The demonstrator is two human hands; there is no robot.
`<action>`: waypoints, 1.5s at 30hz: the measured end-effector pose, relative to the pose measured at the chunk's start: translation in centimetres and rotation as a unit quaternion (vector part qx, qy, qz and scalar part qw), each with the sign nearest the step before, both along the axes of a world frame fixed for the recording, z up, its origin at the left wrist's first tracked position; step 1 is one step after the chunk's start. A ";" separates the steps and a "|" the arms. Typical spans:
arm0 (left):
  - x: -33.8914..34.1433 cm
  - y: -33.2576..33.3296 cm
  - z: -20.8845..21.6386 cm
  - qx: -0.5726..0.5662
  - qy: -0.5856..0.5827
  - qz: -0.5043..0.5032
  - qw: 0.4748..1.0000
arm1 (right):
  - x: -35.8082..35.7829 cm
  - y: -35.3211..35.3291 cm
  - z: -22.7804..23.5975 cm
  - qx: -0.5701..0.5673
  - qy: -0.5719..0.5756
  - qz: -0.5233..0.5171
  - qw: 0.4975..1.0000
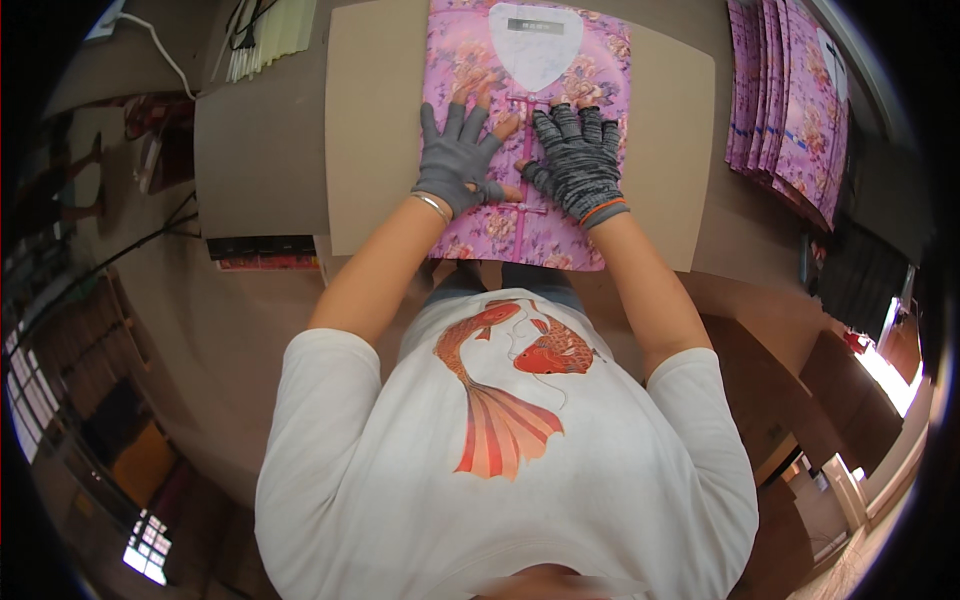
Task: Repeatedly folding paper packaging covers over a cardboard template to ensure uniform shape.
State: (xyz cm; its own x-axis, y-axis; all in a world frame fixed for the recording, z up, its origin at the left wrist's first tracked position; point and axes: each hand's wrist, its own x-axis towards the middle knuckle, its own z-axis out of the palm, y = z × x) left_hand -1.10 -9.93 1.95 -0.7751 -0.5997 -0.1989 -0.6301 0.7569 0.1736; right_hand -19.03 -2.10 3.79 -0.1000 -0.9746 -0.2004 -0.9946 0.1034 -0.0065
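Observation:
A flat pink-purple floral piece (465,240), like a folded garment or a printed package, lies on a tan board. A white shield-shaped panel (538,60) with a small grey label is at its far end, and pink bow-like fastenings run down its middle. My left hand (460,160), in a plain grey glove with bare fingertips, lies spread on the left half. On the right half rests my right hand (578,150), in a mottled dark grey glove with an orange cuff edge, palm down with fingers apart. Neither hand grasps anything.
The tan board (670,160) extends past the piece on both sides. Similar floral pieces (790,110) stand in a stack at the far right. Pale strips with black cords (270,40) lie at the far left. A dark red box-like item (265,252) sits below the left table edge.

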 end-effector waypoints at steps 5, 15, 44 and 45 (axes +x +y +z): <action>-2.0 0.5 2.2 -0.027 -0.094 -0.039 0.994 | -3.9 -1.6 -2.9 -0.087 -0.027 0.049 0.995; -5.2 1.8 3.1 -0.026 -0.155 -0.029 0.987 | -17.6 -18.2 -6.9 -0.284 0.083 -0.069 0.953; 0.5 -4.2 -0.9 0.000 0.017 -0.153 0.988 | -0.2 -1.1 -5.3 -0.225 -0.046 0.021 0.973; 0.9 -6.0 -1.7 -0.027 0.059 -0.207 0.976 | -0.1 -1.4 -4.8 -0.221 -0.042 0.024 0.974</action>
State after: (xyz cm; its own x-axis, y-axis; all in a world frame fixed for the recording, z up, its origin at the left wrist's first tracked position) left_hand -0.23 -15.91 0.26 -0.9689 -0.2371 -0.0704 -0.2461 0.9526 0.1790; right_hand -19.12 -3.46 -0.98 -0.0527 -0.9705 0.2351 -0.9923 0.0245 -0.1215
